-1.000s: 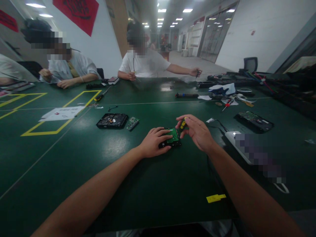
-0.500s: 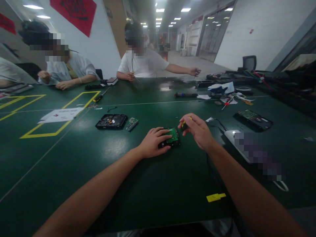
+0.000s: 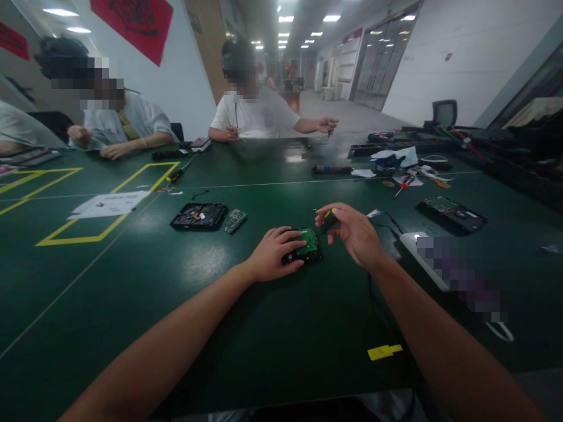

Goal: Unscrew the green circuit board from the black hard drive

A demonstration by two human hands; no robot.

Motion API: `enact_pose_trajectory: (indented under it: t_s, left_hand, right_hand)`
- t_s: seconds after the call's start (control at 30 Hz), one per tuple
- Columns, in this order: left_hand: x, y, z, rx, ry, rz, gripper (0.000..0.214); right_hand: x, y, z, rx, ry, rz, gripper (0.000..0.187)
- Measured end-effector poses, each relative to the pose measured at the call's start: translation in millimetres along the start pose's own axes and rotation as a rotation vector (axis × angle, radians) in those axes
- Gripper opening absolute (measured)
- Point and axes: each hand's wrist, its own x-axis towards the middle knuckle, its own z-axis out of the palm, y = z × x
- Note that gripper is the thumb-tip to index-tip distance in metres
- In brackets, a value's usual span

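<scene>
A black hard drive with a green circuit board (image 3: 311,241) lies on the green table in front of me. My left hand (image 3: 278,253) grips it from the left, fingers across the top and thumb along the near edge. My right hand (image 3: 356,237) is closed on a screwdriver (image 3: 328,221) with a yellow and dark handle, held tilted at the drive's right end. The screwdriver's tip is too small to make out. To the left lie an opened black drive casing (image 3: 199,217) and a loose circuit board (image 3: 236,221).
Another hard drive (image 3: 452,214) and a white power strip (image 3: 424,261) lie to the right. A yellow-handled screwdriver (image 3: 178,171) and papers (image 3: 108,205) are farther left. Across the table sit co-workers; one stretches out a hand (image 3: 328,125).
My right hand's fingers have shifted on the screwdriver, exposing more of its handle. My left hand and the drive stay put. The co-worker's outstretched hand has moved left.
</scene>
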Motion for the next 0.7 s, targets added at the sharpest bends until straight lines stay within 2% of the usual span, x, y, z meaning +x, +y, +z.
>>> enact_pose_trajectory:
  t_s: [0.1,0.33,0.5,0.7]
  left_hand:
    - [-0.1,-0.4,0.3,0.003,-0.001,0.002,0.053]
    - [-0.5,-0.1,0.9,0.019,0.002,0.011,0.052]
    - [-0.1,0.0,1.0,0.015,-0.002,0.009,0.052]
    - [-0.2,0.7,1.5,0.000,0.009,-0.002,0.053]
  right_hand:
    - [0.5,2.7,-1.5,-0.057,0.015,-0.016,0.028]
    - [0.8,9.2,3.6,-0.033,0.081,-0.095,0.012]
    - [1.5,8.7,10.4,0.173,0.051,-0.098,0.018]
    - [3.6,13.0,19.8,0.267,0.067,-0.084,0.028]
